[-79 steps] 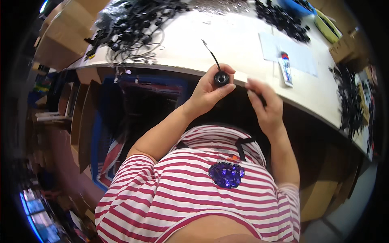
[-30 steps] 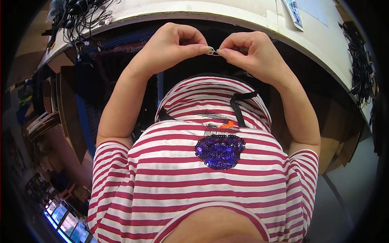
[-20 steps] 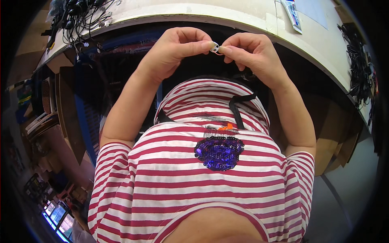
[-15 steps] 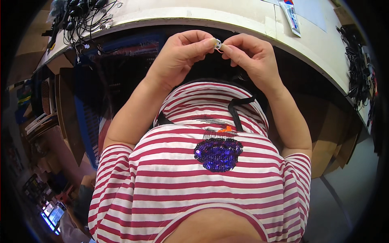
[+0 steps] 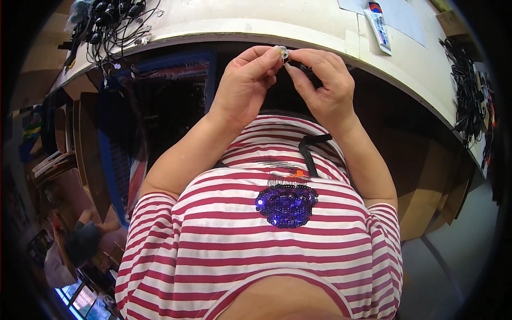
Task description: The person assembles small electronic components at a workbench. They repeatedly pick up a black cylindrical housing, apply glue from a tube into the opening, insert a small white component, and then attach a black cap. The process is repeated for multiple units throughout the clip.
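Observation:
In front of my chest, by the table's near edge, my left hand point(image 5: 248, 80) pinches a small pale and silvery part point(image 5: 284, 53) between thumb and forefinger. A short reddish wire seems to hang from it; the part is too small to name. My right hand point(image 5: 325, 82) comes in from the other side. Its forefinger reaches the part's right side, and its thumb tip is bent just below, near the wire. What lies between those two fingertips, if anything, I cannot make out.
A pale table point(image 5: 298, 24) curves across the top. Black cables with small ends point(image 5: 114, 24) hang over its left edge; more black cables point(image 5: 464, 90) lie at right. A tube point(image 5: 377, 26) rests near the back. Below left stands a blue crate point(image 5: 112, 154); cardboard point(image 5: 426, 186) leans at right. Another person point(image 5: 80, 245) is at lower left.
The small part has turned and shifted slightly up and left in my left fingers. My right forefinger has straightened, and its thumb has dropped lower and apart from it.

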Action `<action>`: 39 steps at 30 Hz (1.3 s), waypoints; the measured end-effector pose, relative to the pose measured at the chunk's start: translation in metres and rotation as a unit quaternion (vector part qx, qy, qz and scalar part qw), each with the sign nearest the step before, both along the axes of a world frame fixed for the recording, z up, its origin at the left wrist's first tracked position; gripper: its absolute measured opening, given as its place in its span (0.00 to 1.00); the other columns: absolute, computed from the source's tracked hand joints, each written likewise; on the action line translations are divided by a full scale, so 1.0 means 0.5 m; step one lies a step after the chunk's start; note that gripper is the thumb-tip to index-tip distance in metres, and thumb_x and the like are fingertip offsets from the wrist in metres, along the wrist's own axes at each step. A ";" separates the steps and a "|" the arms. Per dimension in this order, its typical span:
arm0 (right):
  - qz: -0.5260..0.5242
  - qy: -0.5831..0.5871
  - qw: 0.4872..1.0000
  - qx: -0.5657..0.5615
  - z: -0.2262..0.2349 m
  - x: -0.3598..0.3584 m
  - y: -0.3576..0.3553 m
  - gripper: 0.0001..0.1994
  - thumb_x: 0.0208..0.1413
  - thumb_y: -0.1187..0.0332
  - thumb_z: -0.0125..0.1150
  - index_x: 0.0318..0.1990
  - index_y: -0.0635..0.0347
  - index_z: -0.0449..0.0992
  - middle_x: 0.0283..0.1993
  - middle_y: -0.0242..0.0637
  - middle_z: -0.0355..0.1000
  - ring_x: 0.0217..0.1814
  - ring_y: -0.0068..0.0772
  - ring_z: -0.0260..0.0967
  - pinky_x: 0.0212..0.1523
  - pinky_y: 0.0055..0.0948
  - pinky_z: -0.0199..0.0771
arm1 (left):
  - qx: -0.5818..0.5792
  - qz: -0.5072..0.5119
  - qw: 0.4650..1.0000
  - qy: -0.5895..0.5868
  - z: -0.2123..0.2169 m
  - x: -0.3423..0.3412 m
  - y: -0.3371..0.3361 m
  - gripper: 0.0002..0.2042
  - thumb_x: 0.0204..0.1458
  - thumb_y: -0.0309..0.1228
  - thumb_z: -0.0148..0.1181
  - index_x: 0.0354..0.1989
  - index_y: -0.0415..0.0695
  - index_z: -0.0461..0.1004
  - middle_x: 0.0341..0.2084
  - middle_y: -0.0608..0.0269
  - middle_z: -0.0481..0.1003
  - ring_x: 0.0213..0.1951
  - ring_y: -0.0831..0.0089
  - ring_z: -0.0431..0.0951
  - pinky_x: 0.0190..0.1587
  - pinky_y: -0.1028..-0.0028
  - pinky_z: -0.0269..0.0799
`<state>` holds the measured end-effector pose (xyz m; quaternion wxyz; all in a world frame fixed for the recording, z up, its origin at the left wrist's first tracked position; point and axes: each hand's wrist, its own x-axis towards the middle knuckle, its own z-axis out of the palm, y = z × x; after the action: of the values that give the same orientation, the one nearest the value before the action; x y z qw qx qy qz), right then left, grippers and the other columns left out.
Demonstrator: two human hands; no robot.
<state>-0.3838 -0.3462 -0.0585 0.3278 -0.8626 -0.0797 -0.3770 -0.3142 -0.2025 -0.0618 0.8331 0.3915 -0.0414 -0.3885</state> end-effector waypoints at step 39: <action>0.027 -0.002 0.997 0.073 -0.011 -0.015 0.001 0.11 0.37 0.79 0.64 0.32 0.56 0.77 0.29 0.33 0.74 0.29 0.29 0.70 0.33 0.24 0.69 | 0.134 -0.088 0.971 -0.179 0.028 0.038 0.014 0.08 0.48 0.32 0.58 0.28 0.40 0.73 0.23 0.68 0.71 0.29 0.83 0.67 0.36 0.85 0.60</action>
<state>-0.3914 -0.3455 -0.0641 0.4000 -0.8331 -0.0753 -0.3745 -0.2954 -0.1956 -0.0478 0.7147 0.5577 -0.1711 -0.3858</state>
